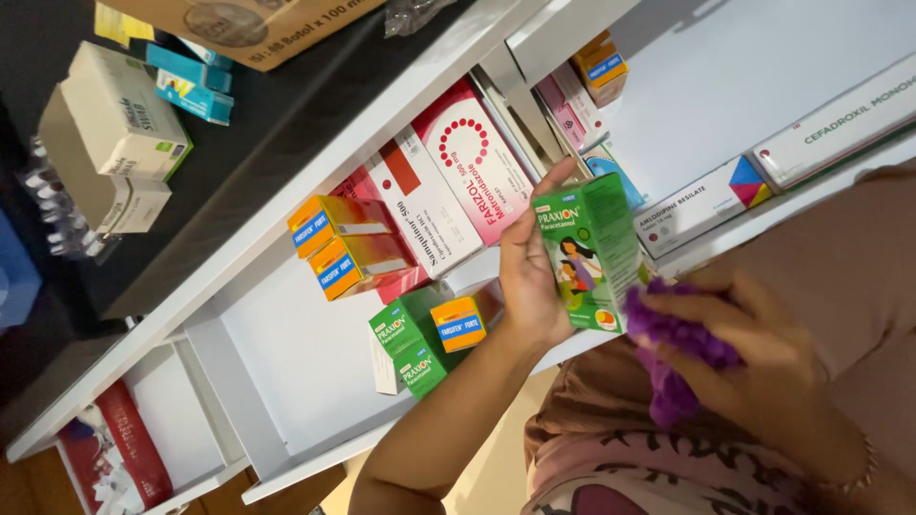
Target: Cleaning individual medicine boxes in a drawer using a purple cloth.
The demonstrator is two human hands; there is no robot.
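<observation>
My left hand (pixel 528 277) grips a green medicine box (pixel 590 250) with a drawing of two people on it, held upright in front of the white shelf (pixel 286 205). My right hand (pixel 754 358) is closed on a purple fluffy cloth (pixel 673 334), which touches the lower corner of the green box. Behind the held box, pink-and-white boxes (pixel 456 172) stand on the shelf.
Orange boxes (pixel 343 243) are stacked on the shelf, with more green boxes (pixel 410 339) and a small orange one (pixel 458 324) below. Long white cartons (pixel 706 200) lie on the right-hand shelf. A dark counter (pixel 239 124) holds white and teal boxes and a cardboard carton (pixel 239 29).
</observation>
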